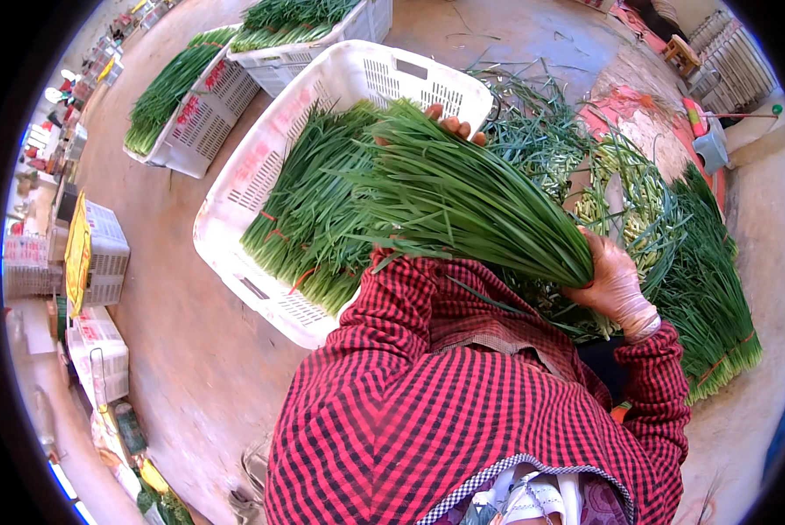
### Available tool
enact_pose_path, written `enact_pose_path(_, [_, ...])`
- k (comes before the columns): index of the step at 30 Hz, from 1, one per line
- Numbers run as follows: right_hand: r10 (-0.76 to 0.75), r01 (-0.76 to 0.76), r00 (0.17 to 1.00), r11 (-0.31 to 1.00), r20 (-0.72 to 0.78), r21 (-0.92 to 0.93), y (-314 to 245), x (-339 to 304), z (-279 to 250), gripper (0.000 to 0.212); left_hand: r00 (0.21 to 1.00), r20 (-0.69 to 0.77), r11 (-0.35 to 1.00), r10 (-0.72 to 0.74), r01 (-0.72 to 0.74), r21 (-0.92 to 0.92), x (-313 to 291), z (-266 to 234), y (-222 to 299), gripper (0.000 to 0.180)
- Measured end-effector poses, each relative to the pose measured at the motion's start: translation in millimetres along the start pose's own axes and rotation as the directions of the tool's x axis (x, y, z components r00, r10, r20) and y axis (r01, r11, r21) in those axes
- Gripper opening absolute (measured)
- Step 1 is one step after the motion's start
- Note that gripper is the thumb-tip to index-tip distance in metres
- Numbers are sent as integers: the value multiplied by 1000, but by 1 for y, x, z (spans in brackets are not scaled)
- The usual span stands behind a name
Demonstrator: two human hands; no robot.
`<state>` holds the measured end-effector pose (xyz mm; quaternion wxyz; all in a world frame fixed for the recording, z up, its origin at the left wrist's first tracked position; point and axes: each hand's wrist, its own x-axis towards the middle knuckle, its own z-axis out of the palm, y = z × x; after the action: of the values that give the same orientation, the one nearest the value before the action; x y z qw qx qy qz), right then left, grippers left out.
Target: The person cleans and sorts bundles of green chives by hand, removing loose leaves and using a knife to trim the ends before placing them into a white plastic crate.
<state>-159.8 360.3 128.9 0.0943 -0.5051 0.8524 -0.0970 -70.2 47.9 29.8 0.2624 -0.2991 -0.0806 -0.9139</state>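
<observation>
A thick bunch of green garlic chives (480,201) lies slantwise across both my hands, above the near right side of a white slotted crate (222,206). My right hand (616,280), in a thin clear glove, is closed round its cut end at the lower right. My left hand (454,127) reaches under the leafy part; only its fingertips show, curled over the far edge, while the leaves hide the palm. Inside the crate rest more chive bunches (318,206), some tied with red bands, pale ends toward me.
Beyond my right hand spreads a heap of loose leaves and pale trimmings (532,114). Long tied chives (716,297) lie on the far right. Two filled crates (187,122) (274,66) stand at the upper left, a wooden stool (681,57) at the upper right.
</observation>
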Motion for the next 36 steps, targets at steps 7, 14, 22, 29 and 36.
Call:
enact_pose_path(7, [2,1,999,996,39,-88,6,2,1,91,979,-201,999,-25,16,-46,-13,-19,21,84])
enact_pose_path(14, [39,-38,996,999,80,-10,7,5,1,90,914,-402,998,47,-56,-8,-12,21,33,88])
enact_pose_path(22, [92,-107,992,978,91,179,12,-21,19,89,783,-587,943,205,2,332,-31,58,58,85])
enact_pose_path(29, [107,-119,991,979,84,165,16,-42,22,88,755,-514,474,408,307,826,-41,54,62,36])
enact_pose_path(36, [136,-140,990,979,37,151,20,-58,27,86,789,-479,209,385,431,878,-39,59,62,15])
